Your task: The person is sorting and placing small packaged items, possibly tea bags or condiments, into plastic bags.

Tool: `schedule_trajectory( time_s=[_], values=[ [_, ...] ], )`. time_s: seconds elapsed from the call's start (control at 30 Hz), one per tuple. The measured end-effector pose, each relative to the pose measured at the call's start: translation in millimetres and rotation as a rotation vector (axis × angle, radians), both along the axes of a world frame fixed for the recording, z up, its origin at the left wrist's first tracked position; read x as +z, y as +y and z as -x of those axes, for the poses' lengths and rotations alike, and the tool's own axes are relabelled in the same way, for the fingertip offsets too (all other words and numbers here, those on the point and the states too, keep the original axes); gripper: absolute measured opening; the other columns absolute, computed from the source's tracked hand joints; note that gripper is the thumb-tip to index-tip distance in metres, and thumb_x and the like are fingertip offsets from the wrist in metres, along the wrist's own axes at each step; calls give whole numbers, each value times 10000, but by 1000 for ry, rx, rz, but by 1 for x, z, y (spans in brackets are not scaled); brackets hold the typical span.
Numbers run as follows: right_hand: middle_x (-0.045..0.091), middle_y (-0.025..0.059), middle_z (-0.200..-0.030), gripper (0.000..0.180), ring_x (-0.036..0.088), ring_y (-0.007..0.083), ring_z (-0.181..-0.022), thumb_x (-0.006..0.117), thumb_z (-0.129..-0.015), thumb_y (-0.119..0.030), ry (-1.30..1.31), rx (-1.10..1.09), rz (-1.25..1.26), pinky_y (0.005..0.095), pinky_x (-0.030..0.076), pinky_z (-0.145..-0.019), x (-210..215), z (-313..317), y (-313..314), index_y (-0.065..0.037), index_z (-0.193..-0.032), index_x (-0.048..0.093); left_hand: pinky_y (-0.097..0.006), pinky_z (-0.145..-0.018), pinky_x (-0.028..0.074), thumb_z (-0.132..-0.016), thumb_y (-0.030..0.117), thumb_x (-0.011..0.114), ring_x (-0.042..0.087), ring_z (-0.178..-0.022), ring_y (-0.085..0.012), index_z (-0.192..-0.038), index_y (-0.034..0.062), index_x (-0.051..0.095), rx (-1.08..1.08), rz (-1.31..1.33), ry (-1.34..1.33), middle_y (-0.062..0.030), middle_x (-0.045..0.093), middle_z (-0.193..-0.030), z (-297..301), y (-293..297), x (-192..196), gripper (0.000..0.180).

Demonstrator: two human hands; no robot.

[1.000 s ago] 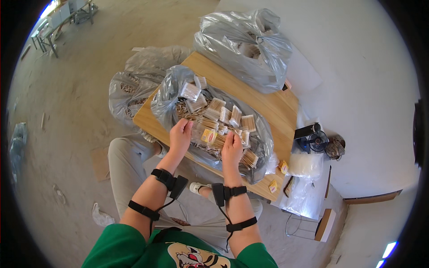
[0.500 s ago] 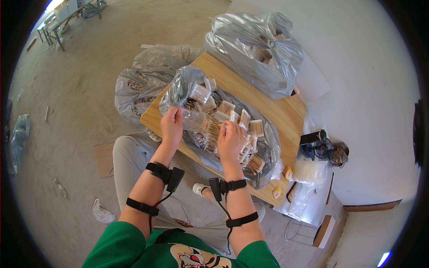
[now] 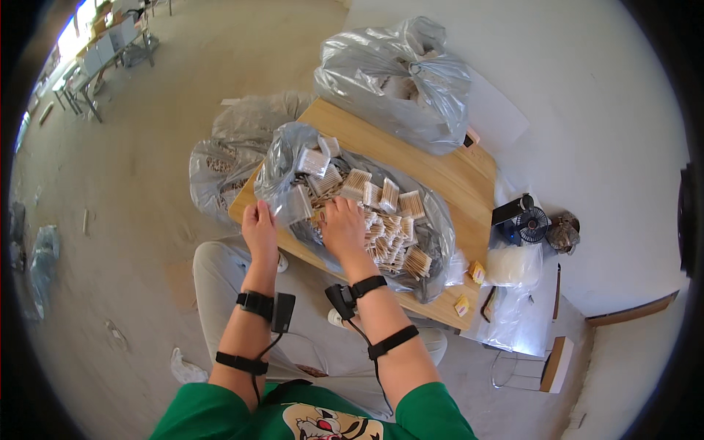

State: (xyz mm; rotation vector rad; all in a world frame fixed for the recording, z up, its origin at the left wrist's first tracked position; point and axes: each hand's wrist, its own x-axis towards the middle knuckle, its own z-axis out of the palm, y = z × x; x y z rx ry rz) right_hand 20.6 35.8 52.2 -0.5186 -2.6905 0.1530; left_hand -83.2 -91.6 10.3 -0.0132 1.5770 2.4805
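A small clear plastic bag (image 3: 295, 206) stretches between my two hands above the heap. My left hand (image 3: 259, 226) pinches its left end. My right hand (image 3: 343, 229) is closed over the other end, where a bit of yellow shows; the fingers hide most of what lies beneath them. Under and beside that hand, loose cotton swabs (image 3: 385, 238) fill a grey plastic sack (image 3: 438, 253) laid open on the wooden table. Several filled packs of cotton swabs (image 3: 357, 183) lie on the heap's far side.
A large, full grey sack (image 3: 396, 88) stands on the table's far end. More sacks of swabs (image 3: 220, 172) rest on the floor at left. Small yellow packs (image 3: 461, 305) lie at the table's right edge (image 3: 440, 315), near a black fan (image 3: 532, 224) and a clear plastic bundle (image 3: 513, 265).
Both hands have shifted left and a little nearer to me, with the clear bag between them. My right hand has come off the middle of the heap. The whole view has turned slightly.
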Motion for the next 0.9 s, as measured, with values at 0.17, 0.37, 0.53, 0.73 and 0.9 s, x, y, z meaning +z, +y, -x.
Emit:
schedule_trajectory(
  time_s=[0.17, 0.37, 0.53, 0.73, 0.9],
  values=[
    [561, 88, -901, 114, 518, 268, -925, 640, -684, -123, 31, -81, 8, 395, 422, -800, -22, 6, 12, -79, -787, 622, -178, -473, 337, -943, 205, 523, 415, -566, -32, -752, 101, 502, -10, 46, -7, 56, 454, -668, -11, 2, -9, 218],
    [592, 63, -813, 89, 551, 265, -846, 656, -714, -114, 412, -142, 277, 376, 442, -744, 9, -24, 3, -66, -767, 603, -165, -410, 237, -957, 247, 502, 323, -506, 6, -726, 142, 475, -63, 61, 67, 85, 423, -637, -3, -7, -18, 255],
    [615, 72, -751, 93, 593, 169, -702, 646, -803, -106, 709, -492, 776, 290, 468, -638, 15, -129, 25, -40, -850, 601, -143, -497, 319, -951, 221, 517, 383, -576, -8, -783, 125, 483, -192, 73, 48, 70, 451, -690, -15, -4, -10, 197],
    [599, 38, -720, 150, 578, 133, -673, 665, -772, -92, 985, -1153, 692, 282, 455, -589, -73, -354, 106, -36, -877, 575, -144, -525, 368, -942, 230, 534, 415, -615, -12, -803, 127, 496, -278, 85, 7, 61, 462, -724, -69, 34, -1, 176],
    [620, 99, -742, 234, 606, 231, -715, 676, -739, -107, 549, -1272, 570, 353, 469, -647, -80, -391, 108, -45, -933, 562, -160, -490, 344, -948, 189, 516, 408, -579, -23, -780, 110, 489, -485, 126, 26, 55, 449, -685, -112, 59, -2, 188]
  ],
)
